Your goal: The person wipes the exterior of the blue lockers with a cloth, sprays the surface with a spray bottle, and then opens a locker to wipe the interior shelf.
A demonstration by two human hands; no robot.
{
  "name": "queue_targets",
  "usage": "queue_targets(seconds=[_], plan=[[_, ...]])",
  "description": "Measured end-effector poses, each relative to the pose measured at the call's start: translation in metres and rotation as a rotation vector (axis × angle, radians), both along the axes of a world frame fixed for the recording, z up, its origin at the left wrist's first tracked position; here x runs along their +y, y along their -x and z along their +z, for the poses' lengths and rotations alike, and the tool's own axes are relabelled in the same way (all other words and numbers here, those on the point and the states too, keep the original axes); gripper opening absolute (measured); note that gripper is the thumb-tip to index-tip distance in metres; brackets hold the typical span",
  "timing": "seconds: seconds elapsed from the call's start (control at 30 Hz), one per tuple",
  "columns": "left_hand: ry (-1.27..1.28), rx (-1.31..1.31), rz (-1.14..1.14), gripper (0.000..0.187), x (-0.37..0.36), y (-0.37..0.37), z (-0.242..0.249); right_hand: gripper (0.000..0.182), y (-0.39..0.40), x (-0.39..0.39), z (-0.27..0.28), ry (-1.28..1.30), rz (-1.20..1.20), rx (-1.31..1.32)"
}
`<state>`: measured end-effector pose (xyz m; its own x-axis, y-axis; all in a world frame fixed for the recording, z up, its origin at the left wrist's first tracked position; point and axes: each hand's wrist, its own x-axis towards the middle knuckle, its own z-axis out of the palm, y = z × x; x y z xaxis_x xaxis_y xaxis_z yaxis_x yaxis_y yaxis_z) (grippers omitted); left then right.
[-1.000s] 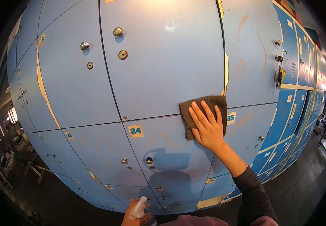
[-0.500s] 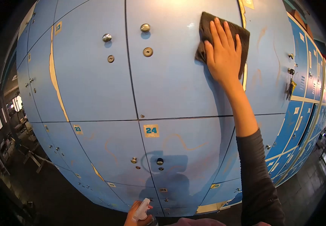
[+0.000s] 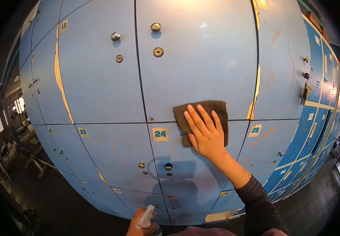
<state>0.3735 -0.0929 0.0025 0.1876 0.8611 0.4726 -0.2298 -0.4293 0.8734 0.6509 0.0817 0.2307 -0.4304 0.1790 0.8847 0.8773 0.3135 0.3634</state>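
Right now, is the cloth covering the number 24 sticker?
No, the cloth under the right hand lies just right of the sticker, which shows fully.

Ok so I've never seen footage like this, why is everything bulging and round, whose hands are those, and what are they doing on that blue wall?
The picture comes from one small camera worn on a person's head, looking forward and down; its very wide lens bends the flat wall into a ball shape. The wall is a bank of blue lockers with knobs, keyholes and number stickers, such as 24 and 25. Both hands belong to the wearer. The right hand lies flat, fingers spread, pressing a dark cloth against the locker doors beside sticker 24. The left hand, low at the picture's bottom edge, grips a spray bottle with a white trigger top.
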Motion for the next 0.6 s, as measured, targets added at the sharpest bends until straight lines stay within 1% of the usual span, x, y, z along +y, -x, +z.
queue_targets(seconds=[0.07, 0.17, 0.27, 0.33, 0.37, 0.43, 0.47, 0.5, 0.57, 0.6], plan=[[0.121, 0.021, -0.072, 0.07, -0.004, 0.006, 0.004, 0.062, 0.005, 0.003, 0.02, -0.023, 0.024, 0.018], [0.347, 0.093, 0.057, 0.068, -0.004, -0.002, 0.007, 0.06, 0.015, 0.012, 0.063, -0.109, 0.08, 0.081], [0.094, 0.259, 0.118, 0.068, 0.015, 0.009, -0.04, 0.056, 0.028, 0.025, 0.113, -0.237, 0.102, 0.108], [0.077, 0.211, 0.067, 0.067, 0.009, 0.012, -0.047, 0.054, 0.035, 0.033, 0.134, -0.323, 0.115, 0.115], [0.067, 0.187, 0.041, 0.067, 0.007, 0.014, -0.05, 0.055, 0.039, 0.033, 0.133, -0.322, 0.112, 0.128], [0.25, 0.177, 0.027, 0.067, 0.004, 0.02, -0.056, 0.057, 0.042, 0.033, 0.127, -0.283, 0.1, 0.134], [0.341, 0.17, 0.021, 0.067, 0.002, 0.022, -0.058, 0.059, 0.043, 0.029, 0.114, -0.246, 0.092, 0.127], [0.223, 0.162, 0.04, 0.066, -0.002, 0.016, -0.045, 0.06, 0.045, 0.025, 0.099, -0.207, 0.083, 0.121], [-0.012, 0.148, 0.074, 0.064, -0.018, -0.003, 0.002, 0.063, 0.047, 0.019, 0.059, -0.115, 0.092, 0.084], [0.072, 0.122, 0.077, 0.063, -0.025, -0.006, 0.015, 0.064, 0.049, 0.014, 0.038, -0.074, 0.083, 0.071]])
